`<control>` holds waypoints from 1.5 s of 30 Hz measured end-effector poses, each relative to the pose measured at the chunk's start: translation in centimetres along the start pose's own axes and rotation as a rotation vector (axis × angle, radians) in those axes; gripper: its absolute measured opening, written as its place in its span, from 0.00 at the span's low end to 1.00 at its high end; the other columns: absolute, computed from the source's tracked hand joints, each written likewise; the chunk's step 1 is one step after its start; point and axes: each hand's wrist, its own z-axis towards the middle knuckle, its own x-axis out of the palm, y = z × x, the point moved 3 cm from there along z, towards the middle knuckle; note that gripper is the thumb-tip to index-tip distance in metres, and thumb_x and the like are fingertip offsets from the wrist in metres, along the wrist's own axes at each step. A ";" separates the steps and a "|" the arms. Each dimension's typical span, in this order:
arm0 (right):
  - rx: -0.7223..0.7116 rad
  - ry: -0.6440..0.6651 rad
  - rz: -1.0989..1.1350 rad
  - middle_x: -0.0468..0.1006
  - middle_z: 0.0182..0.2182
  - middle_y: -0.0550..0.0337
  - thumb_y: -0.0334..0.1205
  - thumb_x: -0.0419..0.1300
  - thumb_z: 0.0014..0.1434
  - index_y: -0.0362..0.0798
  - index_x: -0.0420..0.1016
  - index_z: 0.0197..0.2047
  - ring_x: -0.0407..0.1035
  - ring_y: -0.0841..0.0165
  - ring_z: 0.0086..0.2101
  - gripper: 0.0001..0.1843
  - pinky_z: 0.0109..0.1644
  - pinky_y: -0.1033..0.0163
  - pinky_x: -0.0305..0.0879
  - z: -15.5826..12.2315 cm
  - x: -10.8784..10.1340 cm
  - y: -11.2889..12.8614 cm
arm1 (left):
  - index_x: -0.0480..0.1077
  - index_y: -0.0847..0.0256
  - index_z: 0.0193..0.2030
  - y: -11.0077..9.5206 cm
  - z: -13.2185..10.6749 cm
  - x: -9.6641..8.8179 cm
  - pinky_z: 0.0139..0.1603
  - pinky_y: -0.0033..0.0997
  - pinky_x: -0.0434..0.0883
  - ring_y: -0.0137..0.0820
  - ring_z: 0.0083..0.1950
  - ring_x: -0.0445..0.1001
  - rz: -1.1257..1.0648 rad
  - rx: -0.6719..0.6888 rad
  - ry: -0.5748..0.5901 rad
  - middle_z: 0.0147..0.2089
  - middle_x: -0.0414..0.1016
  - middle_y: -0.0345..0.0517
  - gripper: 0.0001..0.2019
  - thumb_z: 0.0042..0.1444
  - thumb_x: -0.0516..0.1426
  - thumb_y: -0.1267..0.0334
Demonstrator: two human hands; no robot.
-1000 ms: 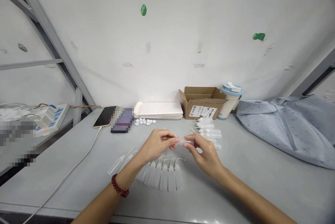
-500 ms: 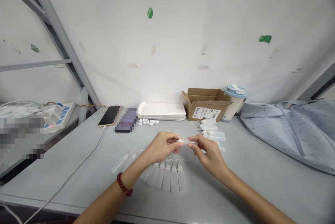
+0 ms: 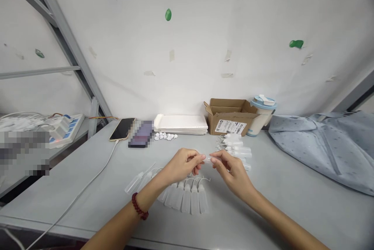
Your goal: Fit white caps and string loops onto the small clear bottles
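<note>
Above the middle of the table, a small translucent plastic squeeze bottle (image 3: pixel 208 159) lies sideways between my two hands, mostly covered by fingers. My left hand (image 3: pixel 184 165) is closed, thumb and fingers pinching its left end. At the other end, the thumb and fingertips of my right hand (image 3: pixel 231 169) pinch the bottle. Below my left forearm and hand, several similar bottles (image 3: pixel 187 199) lie fanned out in a row, thin tubes at their tops; the forearm hides some. Several more bottles (image 3: pixel 242 151) are grouped just behind my right hand.
Small white caps (image 3: pixel 165 136) lie before a stack of white packets (image 3: pixel 181 123). Beside it stand an open cardboard box (image 3: pixel 230 119) and a lidded cup (image 3: pixel 261 115). A phone (image 3: pixel 122 129) with a white cable (image 3: pixel 96 178) lies left; patterned blue-grey cloth (image 3: pixel 324 145) covers the right.
The fingers of my left hand have shifted slightly right along the bottle, covering more of it. My right hand has hardly moved. The things on the table are unchanged.
</note>
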 end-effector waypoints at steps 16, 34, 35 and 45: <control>-0.097 0.031 -0.093 0.73 0.28 0.56 0.44 0.48 0.62 0.45 0.68 0.43 0.64 0.68 0.26 0.14 0.28 0.65 0.59 0.1 0.0 0.3 | 0.62 0.64 0.22 0.3 0.2 0.1 0.25 0.25 0.66 0.23 0.20 0.66 -0.088 -0.034 0.021 0.21 0.65 0.38 0.20 0.58 0.49 0.51; 0.043 0.073 0.020 0.67 0.23 0.62 0.49 0.46 0.63 0.46 0.70 0.35 0.60 0.70 0.23 0.18 0.26 0.66 0.56 0.5 -0.3 0.4 | 0.66 0.64 0.24 -0.1 0.0 0.7 0.26 0.24 0.66 0.25 0.25 0.67 0.003 0.044 -0.059 0.26 0.69 0.42 0.20 0.60 0.47 0.52; -0.002 0.061 -0.032 0.69 0.25 0.60 0.48 0.46 0.64 0.46 0.70 0.37 0.62 0.70 0.25 0.17 0.27 0.65 0.57 0.5 -0.3 0.5 | 0.65 0.64 0.23 0.0 0.0 0.6 0.26 0.24 0.66 0.26 0.25 0.68 -0.035 0.028 -0.047 0.24 0.68 0.41 0.20 0.59 0.48 0.51; -0.092 0.113 -0.080 0.68 0.24 0.60 0.47 0.41 0.65 0.48 0.67 0.32 0.62 0.69 0.26 0.19 0.30 0.64 0.60 0.2 0.0 0.7 | 0.61 0.63 0.22 -0.1 -0.2 0.8 0.27 0.25 0.64 0.25 0.23 0.66 -0.094 -0.014 0.004 0.20 0.64 0.37 0.19 0.57 0.50 0.52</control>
